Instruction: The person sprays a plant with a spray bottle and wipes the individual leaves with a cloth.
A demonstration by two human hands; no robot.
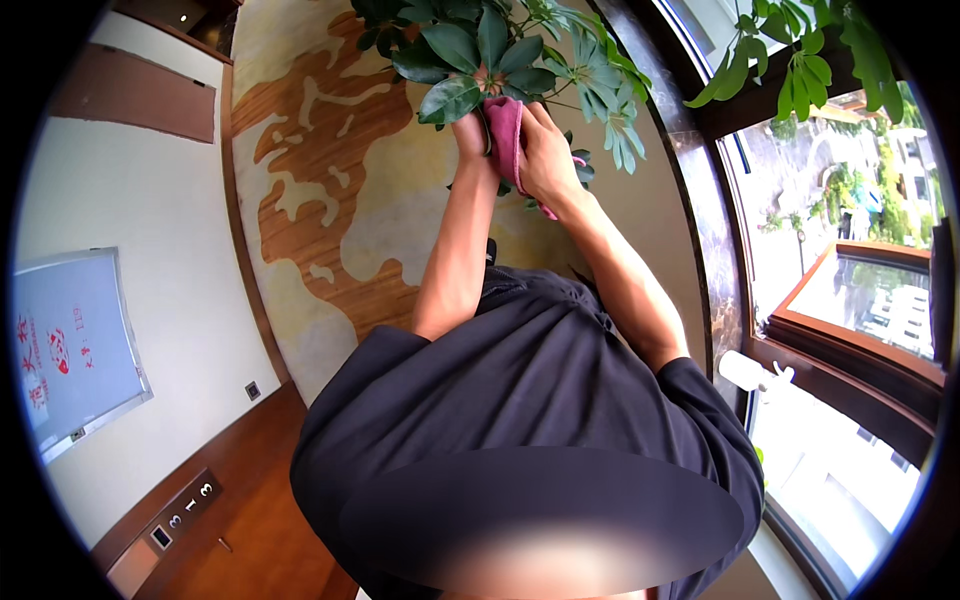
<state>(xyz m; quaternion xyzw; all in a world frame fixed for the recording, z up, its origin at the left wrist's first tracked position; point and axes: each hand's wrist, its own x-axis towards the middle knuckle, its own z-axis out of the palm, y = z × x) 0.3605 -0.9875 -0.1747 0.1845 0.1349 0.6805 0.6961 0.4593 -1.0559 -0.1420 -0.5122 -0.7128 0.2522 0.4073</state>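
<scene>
My right hand (546,154) grips a pink cloth (505,135) against the leaves of a potted-type schefflera plant (491,45), whose base is out of sight. A loose corner of the cloth hangs below my wrist. My left hand (470,136) reaches in beneath a broad, glossy leaf (450,100). Skin shows between the leaf stalks there, but foliage and cloth hide most of its fingers. Both hands are close together, with the cloth between them.
A white spray bottle (742,370) stands by the window on the right, near the dark marble sill (694,180). An open wood-framed window sash (855,300) projects outward. More leaves (810,71) hang at upper right. Patterned carpet (315,187) covers the floor; a wooden door (247,510) is at lower left.
</scene>
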